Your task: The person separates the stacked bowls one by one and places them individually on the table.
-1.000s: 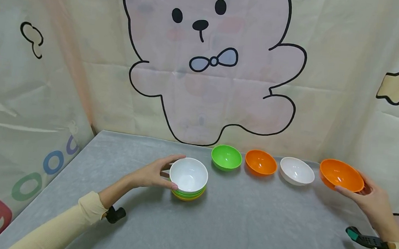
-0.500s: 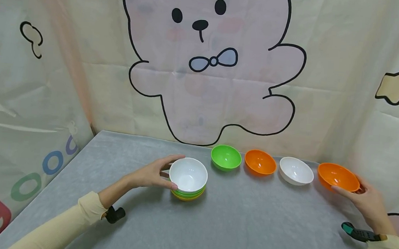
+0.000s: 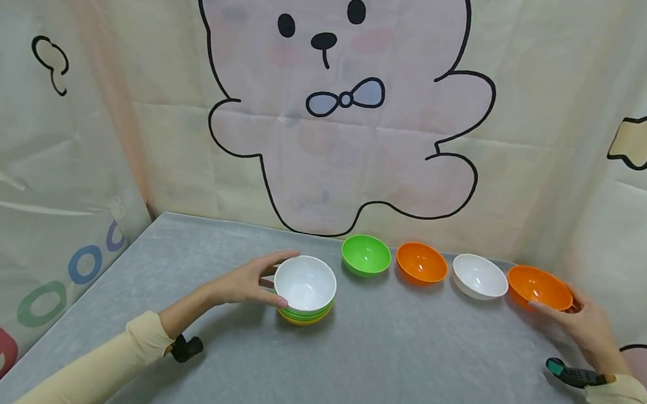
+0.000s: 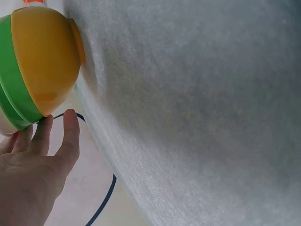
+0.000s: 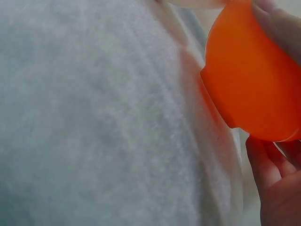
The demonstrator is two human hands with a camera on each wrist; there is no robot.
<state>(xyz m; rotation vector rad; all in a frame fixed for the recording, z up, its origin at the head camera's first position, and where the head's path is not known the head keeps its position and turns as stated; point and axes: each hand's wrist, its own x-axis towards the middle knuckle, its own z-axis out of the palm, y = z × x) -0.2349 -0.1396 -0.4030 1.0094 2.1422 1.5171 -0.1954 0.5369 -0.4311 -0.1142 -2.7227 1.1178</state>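
In the head view, my left hand (image 3: 249,282) grips a stack of nested bowls near the middle of the table, thumb at the front and fingers behind. A white bowl (image 3: 306,283) tops the stack. Below it come green bowls (image 4: 16,80), with a yellow bowl (image 4: 49,59) at the bottom. At the far right, my right hand (image 3: 585,321) holds an orange bowl (image 3: 539,287) by its right side, thumb in front. The right wrist view shows this bowl's foot close over the cloth and fingers against its side. Left of it stands another white bowl (image 3: 480,278).
Along the table's back edge, a second orange bowl (image 3: 422,264) and a green bowl (image 3: 366,256) continue the row leftward. Grey cloth (image 3: 401,373) covers the table. Behind hangs a curtain (image 3: 338,165) with a cartoon bear on it.
My right hand has lowered the orange bowl and moved it left, toward the white bowl in the row. My left hand and the stack have stayed in place.
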